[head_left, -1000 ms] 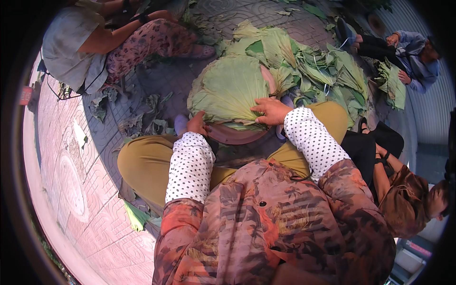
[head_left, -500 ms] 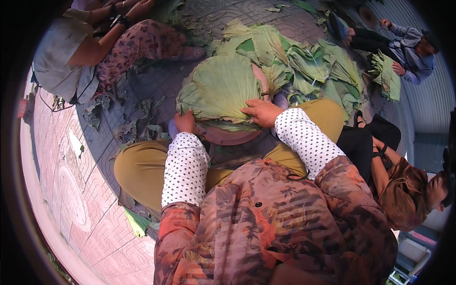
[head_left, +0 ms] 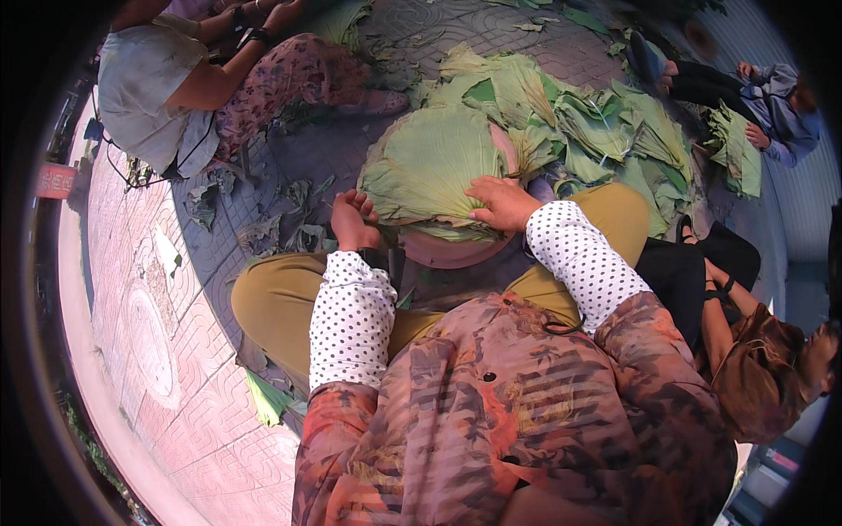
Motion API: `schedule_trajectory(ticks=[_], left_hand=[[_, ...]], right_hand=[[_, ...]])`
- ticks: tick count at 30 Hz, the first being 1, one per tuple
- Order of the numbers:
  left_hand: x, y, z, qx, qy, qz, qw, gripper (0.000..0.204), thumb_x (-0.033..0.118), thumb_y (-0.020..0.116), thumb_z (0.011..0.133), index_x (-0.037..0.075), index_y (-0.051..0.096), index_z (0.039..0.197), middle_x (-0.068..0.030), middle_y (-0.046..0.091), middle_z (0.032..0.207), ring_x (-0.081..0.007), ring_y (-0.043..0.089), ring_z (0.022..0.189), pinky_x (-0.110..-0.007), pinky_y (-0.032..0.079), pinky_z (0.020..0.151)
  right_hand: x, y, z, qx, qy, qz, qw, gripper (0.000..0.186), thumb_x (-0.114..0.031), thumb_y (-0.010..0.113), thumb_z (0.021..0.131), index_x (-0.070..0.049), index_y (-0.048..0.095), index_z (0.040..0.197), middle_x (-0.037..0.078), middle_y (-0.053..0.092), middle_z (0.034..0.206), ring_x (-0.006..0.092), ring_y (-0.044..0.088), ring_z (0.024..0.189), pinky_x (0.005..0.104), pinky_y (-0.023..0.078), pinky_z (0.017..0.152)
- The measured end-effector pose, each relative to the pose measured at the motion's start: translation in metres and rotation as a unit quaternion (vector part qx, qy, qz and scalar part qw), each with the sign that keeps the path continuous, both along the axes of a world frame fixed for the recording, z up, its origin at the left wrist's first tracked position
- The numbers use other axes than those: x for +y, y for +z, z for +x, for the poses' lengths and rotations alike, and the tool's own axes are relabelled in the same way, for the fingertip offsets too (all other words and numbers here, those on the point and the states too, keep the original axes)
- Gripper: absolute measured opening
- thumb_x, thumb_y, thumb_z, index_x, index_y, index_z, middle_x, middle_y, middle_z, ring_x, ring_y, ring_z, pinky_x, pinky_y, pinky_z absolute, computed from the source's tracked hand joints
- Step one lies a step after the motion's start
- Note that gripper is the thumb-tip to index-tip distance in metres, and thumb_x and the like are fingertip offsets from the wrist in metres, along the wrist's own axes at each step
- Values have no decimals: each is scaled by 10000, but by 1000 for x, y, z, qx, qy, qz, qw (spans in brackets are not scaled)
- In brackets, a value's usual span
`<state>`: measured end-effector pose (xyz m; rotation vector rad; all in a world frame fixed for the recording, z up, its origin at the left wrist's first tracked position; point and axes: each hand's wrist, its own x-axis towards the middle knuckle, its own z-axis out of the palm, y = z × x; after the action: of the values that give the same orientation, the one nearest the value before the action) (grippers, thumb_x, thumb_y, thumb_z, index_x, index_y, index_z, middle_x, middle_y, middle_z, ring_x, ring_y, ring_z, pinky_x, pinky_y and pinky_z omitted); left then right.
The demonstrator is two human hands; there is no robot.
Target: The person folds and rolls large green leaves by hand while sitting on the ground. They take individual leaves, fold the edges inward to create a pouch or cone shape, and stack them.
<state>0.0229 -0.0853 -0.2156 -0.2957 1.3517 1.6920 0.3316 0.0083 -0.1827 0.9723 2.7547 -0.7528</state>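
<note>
A wide stack of pale green, veined dried leaves (head_left: 425,167) lies on a round pinkish-brown base (head_left: 452,252) between my crossed legs. At the stack's lower right, my right hand (head_left: 502,204) presses its fingers together on the wrinkled edge of the top leaf. My left hand (head_left: 356,219) is just beside the stack's left edge, palm turned up and fingers loosely curled, with nothing visible in it. Both forearms wear white dotted sleeve covers.
A loose heap of leaves (head_left: 605,131) lies beyond the stack. A seated person in patterned trousers (head_left: 298,79) is at upper left, another in blue (head_left: 789,140) holds leaves at upper right, and a third in brown (head_left: 745,377) sits close right. Leaf scraps (head_left: 259,235) litter the paving (head_left: 193,368).
My left hand has come off the leaf's left edge and turned upward. My right hand stays on the stack, its fingers more gathered. The view has shifted slightly.
</note>
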Motion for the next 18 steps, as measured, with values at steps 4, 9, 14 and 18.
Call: schedule_trajectory(ticks=[4, 9, 14, 18], left_hand=[[-26, 38, 9, -146, -72, 146, 976, 406, 401, 389, 1080, 62, 612, 1091, -58, 626, 912, -186, 544, 722, -316, 393, 566], [-48, 58, 39, -210, -120, 276, 930, 481, 521, 450, 1050, 74, 603, 1139, -65, 634, 1018, -208, 569, 868, -343, 447, 697], [-73, 93, 63, -29, -237, 143, 960, 561, 584, 659, 930, 123, 583, 1241, -56, 614, 1266, -233, 512, 1192, -439, 324, 1088], [-98, 56, 97, -25, -405, 83, 910, 325, 352, 711, 960, 117, 632, 1171, 31, 646, 1046, -100, 580, 990, -313, 475, 815]], right_hand=[[-35, 25, -22, 250, -10, -91, 964, 620, -310, 722, 909, -67, 517, 1442, 188, 484, 1498, 350, 405, 1428, 414, 340, 1164], [-87, 40, -44, 244, -66, -290, 923, 401, -221, 674, 942, 20, 625, 1259, 112, 725, 1034, 175, 664, 939, 310, 511, 884], [-86, 22, -33, 324, -198, -420, 824, 223, -192, 639, 983, -13, 682, 1108, -21, 677, 913, 49, 586, 848, 250, 490, 770], [-98, 12, -34, 364, -238, -464, 772, 244, -193, 659, 972, 12, 676, 1105, -2, 682, 927, 62, 595, 850, 244, 496, 757]])
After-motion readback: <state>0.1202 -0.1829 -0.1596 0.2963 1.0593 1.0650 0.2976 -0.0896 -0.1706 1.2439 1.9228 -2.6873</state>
